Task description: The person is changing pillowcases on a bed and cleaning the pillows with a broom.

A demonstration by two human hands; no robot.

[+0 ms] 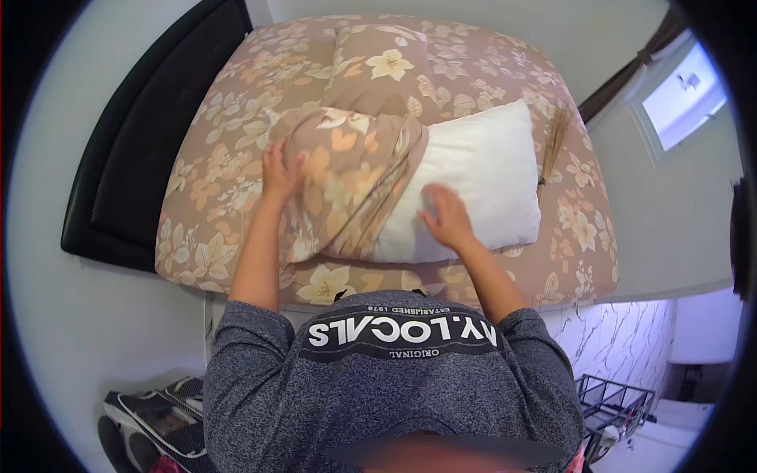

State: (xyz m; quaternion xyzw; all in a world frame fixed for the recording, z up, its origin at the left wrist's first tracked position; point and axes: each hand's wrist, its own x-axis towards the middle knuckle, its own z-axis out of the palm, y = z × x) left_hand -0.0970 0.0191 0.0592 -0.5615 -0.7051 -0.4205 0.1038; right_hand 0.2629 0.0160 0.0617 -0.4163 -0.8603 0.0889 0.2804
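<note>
A white pillow point(479, 171) lies across the bed, its left part inside a floral pillowcase point(337, 171) whose gathered opening runs slantwise over it. At the pillowcase's left end is my left hand point(282, 171), fingers spread against the cloth. My right hand point(446, 216), a little blurred, is over the bare white part, right of the case's opening; whether it touches the pillow I cannot tell. Beyond them lies another piece of matching floral fabric point(378, 71), perhaps a covered pillow, on the floral bedsheet point(230, 130).
A bundle of thin straw-like bristles point(553, 148), perhaps a broom, lies right of the pillow. The black headboard point(142, 130) borders the bed at left. A dark metal rack point(615, 402) stands at lower right, and a striped bag point(159, 420) at lower left.
</note>
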